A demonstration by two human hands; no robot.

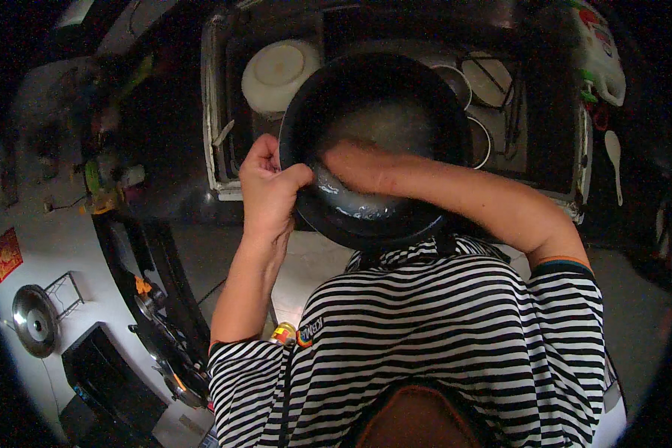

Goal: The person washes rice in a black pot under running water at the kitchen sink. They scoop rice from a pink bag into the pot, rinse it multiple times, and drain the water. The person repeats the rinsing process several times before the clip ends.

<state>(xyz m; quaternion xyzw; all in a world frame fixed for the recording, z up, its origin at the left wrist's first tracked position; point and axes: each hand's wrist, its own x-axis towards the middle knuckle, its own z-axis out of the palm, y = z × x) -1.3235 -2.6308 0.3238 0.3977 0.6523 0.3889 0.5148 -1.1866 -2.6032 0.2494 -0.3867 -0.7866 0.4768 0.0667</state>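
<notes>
A large, deep black pan (373, 78) is held over the near edge of the sink, close to my body. Shiny liquid (358, 207) lies in its bottom and catches the light. At the pan's left rim, my left hand (267, 183) is closed on the edge, with the thumb toward the inside. Reaching in from the right, my right hand (351, 166) is down inside the pan, near the left inner wall. Motion blur and darkness hide its fingers, so whether it grips anything cannot be seen.
In the sink (210, 142), an upturned white dish (265, 75) sits left of the pan. Round metal-rimmed vessels (485, 142) and a dark wire rack (511, 97) lie right. A white bottle (603, 63) and pale spoon (614, 160) are farther right. The stove (160, 340) stands left.
</notes>
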